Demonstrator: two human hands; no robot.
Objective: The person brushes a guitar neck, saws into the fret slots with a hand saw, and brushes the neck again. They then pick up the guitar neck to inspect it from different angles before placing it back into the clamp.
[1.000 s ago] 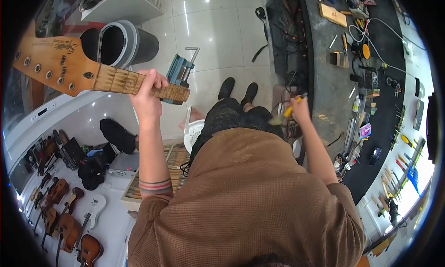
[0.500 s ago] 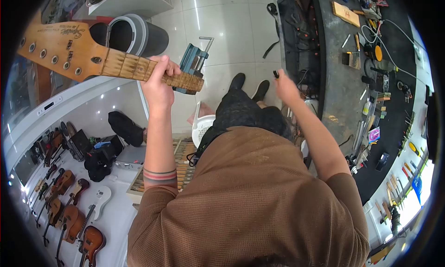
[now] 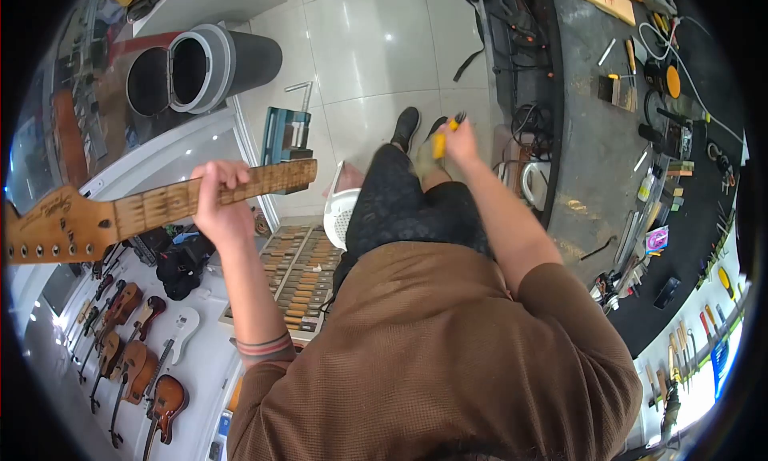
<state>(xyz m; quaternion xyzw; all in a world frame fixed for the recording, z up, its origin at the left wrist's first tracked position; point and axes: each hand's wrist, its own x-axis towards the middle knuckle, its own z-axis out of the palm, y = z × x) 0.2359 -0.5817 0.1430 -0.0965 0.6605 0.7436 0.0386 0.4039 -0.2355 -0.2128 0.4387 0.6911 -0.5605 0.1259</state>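
A worn maple guitar neck [image 3: 172, 201] lies across the left side, headstock outward and bare end toward the middle. My left hand [image 3: 224, 197] is closed round it, fingers curled over the fretboard. Just beyond the neck's bare end is a blue-green vise [image 3: 276, 133] with a metal crank handle. My right hand [image 3: 462, 147], above my legs, grips a yellow and black hand tool [image 3: 439, 146]; its exact kind is not clear. The tool stays apart from the neck.
The dark workbench [image 3: 584, 141] with tools runs along my right. A grey trash bin [image 3: 252, 61] stands ahead left. Near my left leg are a white stool [image 3: 342, 218] and a drawer of handled tools [image 3: 292, 273]. Several guitars [image 3: 136, 369] stand at lower left.
The guitar neck and my left hand have moved lower and leftward in view. My right hand has moved left and turned, bringing the tool's yellow part into view.
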